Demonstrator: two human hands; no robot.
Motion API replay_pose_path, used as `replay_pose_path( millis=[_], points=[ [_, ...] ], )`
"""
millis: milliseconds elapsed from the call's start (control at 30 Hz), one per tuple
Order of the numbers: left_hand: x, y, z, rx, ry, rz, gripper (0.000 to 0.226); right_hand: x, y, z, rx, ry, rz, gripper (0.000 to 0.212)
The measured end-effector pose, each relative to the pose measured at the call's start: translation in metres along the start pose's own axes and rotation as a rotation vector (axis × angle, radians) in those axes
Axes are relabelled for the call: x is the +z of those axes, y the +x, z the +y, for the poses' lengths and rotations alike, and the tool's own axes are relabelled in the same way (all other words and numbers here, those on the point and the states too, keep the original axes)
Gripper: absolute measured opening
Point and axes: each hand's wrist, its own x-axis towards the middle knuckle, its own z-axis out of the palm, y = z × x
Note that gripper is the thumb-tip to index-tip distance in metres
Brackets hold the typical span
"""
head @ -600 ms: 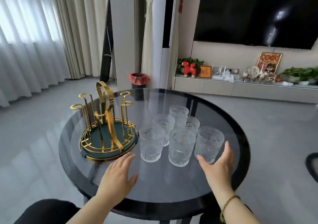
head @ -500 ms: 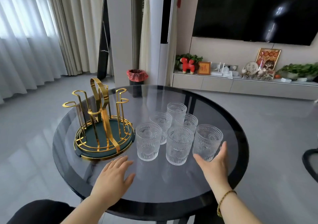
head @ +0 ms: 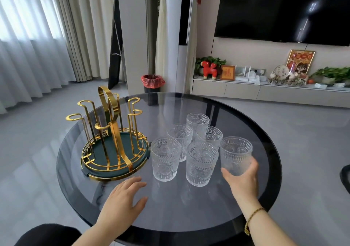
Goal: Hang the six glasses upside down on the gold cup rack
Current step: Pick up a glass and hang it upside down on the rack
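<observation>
Several clear patterned glasses stand upright in a cluster on the round dark glass table [head: 180, 213]. The gold cup rack [head: 111, 132], with bare hooks and a green round base, stands to their left, almost touching the front left glass [head: 164, 158]. My right hand [head: 242, 183] wraps around the lower part of the rightmost glass [head: 235, 151], thumb on its left and fingers on its right. My left hand [head: 123, 202] is open, palm down, just in front of the rack's base. The front middle glass [head: 201, 162] stands between the two hands.
The table's black rim runs close behind the right wrist. A bin with a red liner [head: 152, 82] stands on the floor beyond the table. A low cabinet [head: 265, 92] with ornaments lines the far wall. A dark object [head: 345, 175] shows at the right edge.
My right hand has moved forward and closed around the base of the rightmost glass. My left hand has stayed open near the rack. The camera has moved slightly closer.
</observation>
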Motion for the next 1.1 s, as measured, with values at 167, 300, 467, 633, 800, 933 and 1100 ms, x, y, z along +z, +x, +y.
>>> replay_pose_path(
  millis=[167,300,467,633,800,933,1100],
  points=[
    [-0.016,-0.005,-0.009,-0.02,-0.133,0.239,0.032,-0.02,0.001,-0.035,-0.181,0.054,0.142,0.079],
    [-0.029,-0.001,-0.024,-0.006,-0.07,0.372,0.044,-0.036,0.009,-0.091,-0.338,-0.074,-0.066,0.086],
    [-0.038,0.004,-0.044,-0.055,-0.034,0.393,0.056,-0.026,0.007,-0.164,-0.483,-0.253,-0.383,0.087],
    [-0.032,0.007,-0.051,0.019,0.095,0.4,0.064,0.013,0.0,-0.208,-0.541,-0.366,-0.55,0.067],
    [-0.025,0.008,-0.059,-0.118,0.027,0.437,0.062,0.045,0.0,-0.231,-0.628,-0.453,-0.631,0.063],
    [-0.019,0.011,-0.064,-0.176,0.008,0.437,0.053,0.061,0.005,-0.243,-0.634,-0.479,-0.675,0.063],
    [-0.017,0.014,-0.067,-0.18,0.03,0.422,0.052,0.078,0.008,-0.25,-0.611,-0.491,-0.711,0.068]
  ],
)
